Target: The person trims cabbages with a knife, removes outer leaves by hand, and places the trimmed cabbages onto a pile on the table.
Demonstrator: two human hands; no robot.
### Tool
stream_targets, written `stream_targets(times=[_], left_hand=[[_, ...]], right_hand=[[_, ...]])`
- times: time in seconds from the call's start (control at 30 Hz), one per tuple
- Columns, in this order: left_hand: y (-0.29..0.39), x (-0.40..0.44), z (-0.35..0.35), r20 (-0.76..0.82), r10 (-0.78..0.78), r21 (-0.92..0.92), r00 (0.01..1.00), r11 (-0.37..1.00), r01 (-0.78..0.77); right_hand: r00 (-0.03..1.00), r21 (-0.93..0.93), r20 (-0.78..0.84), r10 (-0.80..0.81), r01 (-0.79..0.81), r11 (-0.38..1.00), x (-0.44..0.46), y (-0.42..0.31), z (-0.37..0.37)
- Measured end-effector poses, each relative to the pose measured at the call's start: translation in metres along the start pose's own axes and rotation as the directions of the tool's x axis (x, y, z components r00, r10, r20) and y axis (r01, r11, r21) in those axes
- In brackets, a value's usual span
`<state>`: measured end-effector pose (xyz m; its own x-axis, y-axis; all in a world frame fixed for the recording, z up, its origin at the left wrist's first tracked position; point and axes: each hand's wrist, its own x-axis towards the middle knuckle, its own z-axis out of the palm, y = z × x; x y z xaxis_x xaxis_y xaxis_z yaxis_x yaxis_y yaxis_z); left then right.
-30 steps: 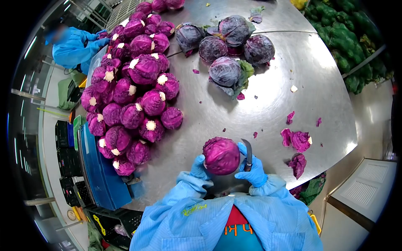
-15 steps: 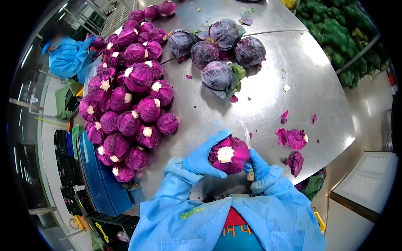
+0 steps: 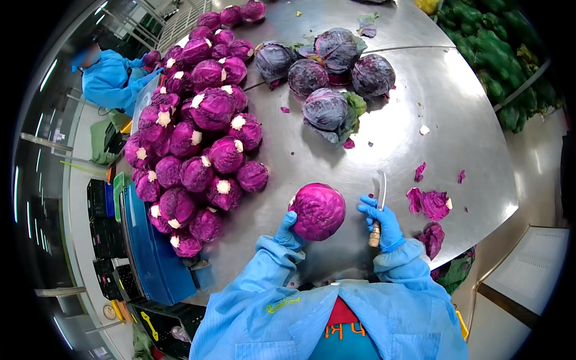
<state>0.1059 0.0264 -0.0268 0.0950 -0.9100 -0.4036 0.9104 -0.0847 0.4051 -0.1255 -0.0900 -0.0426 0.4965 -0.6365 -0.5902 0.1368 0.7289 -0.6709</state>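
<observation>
My left hand [image 3: 289,233], in a blue glove, holds a bright purple cabbage [image 3: 320,211] from its left side, above the steel table [image 3: 288,171]. The pale stem end shows only at the cabbage's left edge. To the right and apart from the cabbage, my right hand [image 3: 384,225] grips a knife [image 3: 382,189] by its wooden handle, the curved blade pointing away from me. Beyond my hands lie several darker cabbages [image 3: 325,109] with outer leaves. Torn purple leaves [image 3: 434,205] rest to the right of the knife.
A large pile of purple cabbages [image 3: 195,171] with pale cut stems covers the table's left side. A blue bin [image 3: 157,258] stands by the left edge. Green net sacks [image 3: 504,54] are at the upper right. A person in blue [image 3: 108,81] is at the upper left.
The cabbage has turned so its pale stem faces left instead of up. My right hand with the knife has moved right, away from the cabbage.
</observation>
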Motion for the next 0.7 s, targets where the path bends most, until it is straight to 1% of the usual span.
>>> stream_targets(times=[0.1, 0.13, 0.2, 0.23, 0.27, 0.3, 0.33, 0.37, 0.4, 0.43, 0.47, 0.57, 0.6, 0.67, 0.7], left_hand=[[-0.001, 0.001, 0.008, -0.076, 0.009, -0.04, 0.997, 0.999, -0.012], [-0.002, 0.001, 0.009, -0.12, 0.004, -0.031, 0.993, 1.0, -0.008], [-0.008, 0.001, 0.008, -0.212, -0.012, -0.015, 0.977, 1.0, 0.009], [-0.013, 0.004, 0.001, -0.221, 0.04, 0.164, 0.974, 0.987, -0.003], [-0.021, 0.009, -0.013, -0.217, 0.093, 0.337, 0.972, 0.941, -0.015], [-0.028, 0.013, -0.019, -0.203, 0.144, 0.499, 0.968, 0.866, -0.024], [-0.036, 0.01, 0.002, -0.16, 0.364, 0.725, 0.918, 0.674, -0.141], [-0.042, 0.003, 0.024, -0.174, 0.4, 0.842, 0.9, 0.534, -0.075], [-0.049, 0.001, 0.027, -0.043, 0.479, 0.944, 0.877, 0.306, -0.121], [-0.058, -0.003, 0.029, 0.106, 0.521, 0.986, 0.847, 0.057, -0.158], [-0.073, -0.002, 0.016, 0.215, 0.543, 0.976, 0.812, -0.09, -0.198], [-0.086, -0.001, 0.031, 0.312, 0.553, 0.945, 0.773, -0.262, -0.194], [-0.081, 0.002, 0.039, 0.303, 0.535, 0.951, 0.789, -0.222, -0.215], [-0.078, 0.004, 0.039, 0.271, 0.507, 0.959, 0.818, -0.211, -0.187], [-0.076, 0.005, 0.039, 0.256, 0.495, 0.963, 0.831, -0.207, -0.173]], right_hand=[[0.999, -0.096, -0.016, -0.042, 0.04, 0.995, -0.004, 0.014, 0.005], [0.994, -0.131, -0.073, -0.082, 0.072, 0.989, -0.012, 0.011, 0.018], [0.991, -0.394, -0.116, -0.071, 0.02, 0.919, -0.016, 0.014, 0.013], [0.988, -0.515, -0.137, -0.071, -0.01, 0.857, -0.018, 0.015, 0.011], [0.979, -0.622, -0.166, -0.115, -0.014, 0.783, -0.021, 0.018, 0.01], [0.98, -0.639, -0.165, -0.112, -0.019, 0.769, -0.024, 0.019, 0.006], [0.98, -0.656, -0.164, -0.11, -0.025, 0.754, -0.027, 0.02, 0.001], [0.981, -0.672, -0.165, -0.106, -0.033, 0.74, -0.03, 0.021, -0.002], [0.978, -0.712, -0.129, -0.161, 0.022, 0.702, -0.034, 0.021, -0.004], [0.972, -0.748, -0.092, -0.214, 0.075, 0.66, -0.04, 0.02, -0.003], [0.962, -0.778, -0.054, -0.268, 0.128, 0.615, -0.043, 0.02, -0.003], [0.923, -0.884, 0.1, -0.372, 0.254, 0.393, -0.054, 0.022, -0.004], [0.913, -0.893, 0.112, -0.393, 0.266, 0.363, -0.056, 0.024, -0.003], [0.89, -0.908, 0.142, -0.432, 0.292, 0.302, -0.058, 0.028, -0.002], [0.895, -0.908, 0.157, -0.416, 0.296, 0.295, -0.057, 0.028, -0.003]])
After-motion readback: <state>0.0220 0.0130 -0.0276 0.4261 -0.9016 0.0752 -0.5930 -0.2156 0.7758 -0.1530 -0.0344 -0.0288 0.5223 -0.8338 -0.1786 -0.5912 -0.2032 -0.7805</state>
